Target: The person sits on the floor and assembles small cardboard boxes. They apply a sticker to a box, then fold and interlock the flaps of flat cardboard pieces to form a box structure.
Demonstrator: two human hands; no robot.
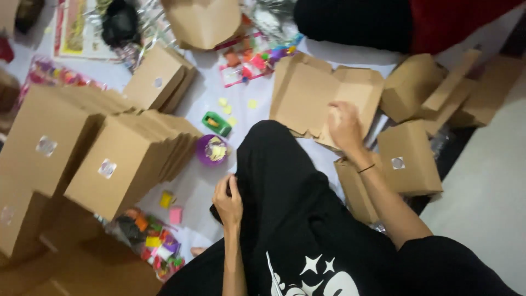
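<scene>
Flat cardboard box (323, 93) under right hand (344, 127).

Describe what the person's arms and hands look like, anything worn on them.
Both forearms are bare, with no sleeves in view and no gloves. The right hand has a thin dark band around its wrist. The left hand shows no band, ring or watch that I can make out. Black clothing with a white star print lies below the arms.

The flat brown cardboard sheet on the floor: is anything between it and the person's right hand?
Nothing visible. The right hand already rests on the unfolded cardboard box blank, fingers touching its surface. The left hand is apart from it, resting on the black trouser leg.
</scene>
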